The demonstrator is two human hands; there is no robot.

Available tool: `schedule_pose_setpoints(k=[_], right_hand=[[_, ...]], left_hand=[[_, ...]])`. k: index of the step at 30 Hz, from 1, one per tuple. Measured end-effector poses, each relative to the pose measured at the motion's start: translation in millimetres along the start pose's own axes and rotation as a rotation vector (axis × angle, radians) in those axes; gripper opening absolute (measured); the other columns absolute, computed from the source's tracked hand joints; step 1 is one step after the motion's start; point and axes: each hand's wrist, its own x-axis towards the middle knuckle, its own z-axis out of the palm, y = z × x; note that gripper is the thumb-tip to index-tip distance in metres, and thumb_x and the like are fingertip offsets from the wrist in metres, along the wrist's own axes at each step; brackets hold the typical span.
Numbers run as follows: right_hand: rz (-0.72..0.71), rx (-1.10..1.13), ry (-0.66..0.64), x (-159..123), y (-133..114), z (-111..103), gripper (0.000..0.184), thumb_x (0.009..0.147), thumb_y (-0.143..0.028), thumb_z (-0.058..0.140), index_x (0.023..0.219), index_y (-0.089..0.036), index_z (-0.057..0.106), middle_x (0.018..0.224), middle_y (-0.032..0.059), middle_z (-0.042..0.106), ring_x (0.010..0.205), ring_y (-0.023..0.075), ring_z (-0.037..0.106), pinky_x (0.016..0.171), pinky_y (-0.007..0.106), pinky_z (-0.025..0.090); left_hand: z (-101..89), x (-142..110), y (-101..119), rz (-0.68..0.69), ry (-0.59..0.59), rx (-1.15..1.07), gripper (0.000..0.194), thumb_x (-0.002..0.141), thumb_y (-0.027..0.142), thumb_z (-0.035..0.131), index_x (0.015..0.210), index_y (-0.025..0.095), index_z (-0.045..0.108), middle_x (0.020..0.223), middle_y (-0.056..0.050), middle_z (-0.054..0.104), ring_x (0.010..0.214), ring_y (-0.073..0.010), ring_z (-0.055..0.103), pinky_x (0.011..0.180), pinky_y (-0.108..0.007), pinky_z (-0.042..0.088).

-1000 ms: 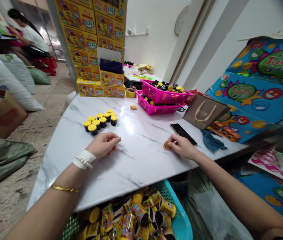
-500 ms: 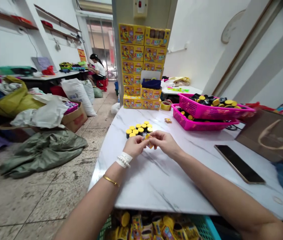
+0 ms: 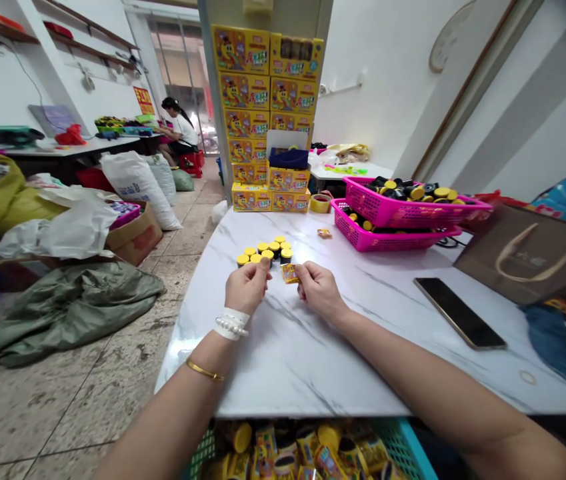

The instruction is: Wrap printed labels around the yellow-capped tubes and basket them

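Observation:
My right hand (image 3: pixel 320 288) pinches a small yellow printed wrapper (image 3: pixel 290 273) between thumb and fingers, held up just above the marble-patterned table (image 3: pixel 307 360). To its left, my left hand (image 3: pixel 247 288) is closed with the thumb pressed on the fingers; whether anything is in that pinch is hidden. A gap separates the two hands. Right behind them stands a cluster of small black pots with yellow lids (image 3: pixel 267 252), partly covered by my left hand. Farther back lies another small yellow printed piece (image 3: pixel 324 233).
Stacked pink baskets (image 3: pixel 387 241) hold more pots at the right. A phone (image 3: pixel 459 313) and a brown paper bag (image 3: pixel 523 253) lie beyond my right arm. Yellow boxes (image 3: pixel 245 90) rise at the back. Below the table edge, a teal basket (image 3: pixel 415 453) holds wrapped pots. A person (image 3: pixel 180 130) sits far left.
My hands have come apart; both were on the yellow wrapper, and now only the right one holds it. The view has shifted slightly, moving the scene left.

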Motion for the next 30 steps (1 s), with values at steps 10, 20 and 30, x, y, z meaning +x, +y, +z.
schedule_pose_setpoints(k=[10,20,30], right_hand=[[-0.111,-0.103,0.035,-3.0,-1.6,-3.7,0.048,0.093,-0.064,0.049,0.067,-0.023,0.048,0.048,-0.0049,0.052,0.043,0.0111,0.049,0.049,0.023,0.041],[-0.221,-0.212,0.054,-8.3,-4.7,5.9,0.033,0.086,-0.049,0.065,0.07,-0.021,0.057,0.06,-0.002,0.056,0.056,0.0128,0.051,0.056,0.026,0.044],[-0.082,-0.225,0.177,47.3,11.0,-0.8,0.046,0.082,-0.066,0.059,0.072,-0.021,0.054,0.065,-0.0012,0.059,0.06,0.0137,0.055,0.058,0.026,0.045]], left_hand=[[5.4,-3.8,-0.1,-0.029,-0.117,-0.004,0.05,0.071,0.064,0.069,0.059,0.015,0.066,0.043,0.003,0.046,0.038,-0.0078,0.035,0.04,-0.024,0.026],[5.7,-3.0,2.7,-0.099,-0.099,-0.132,0.044,0.056,0.051,0.085,0.074,0.013,0.072,0.044,0.005,0.048,0.041,-0.0064,0.037,0.04,-0.022,0.026],[0.5,-1.8,1.6,-0.289,-0.167,-0.301,0.027,0.069,0.035,0.08,0.074,0.014,0.063,0.057,-0.001,0.065,0.033,-0.0048,0.041,0.034,-0.019,0.018]])
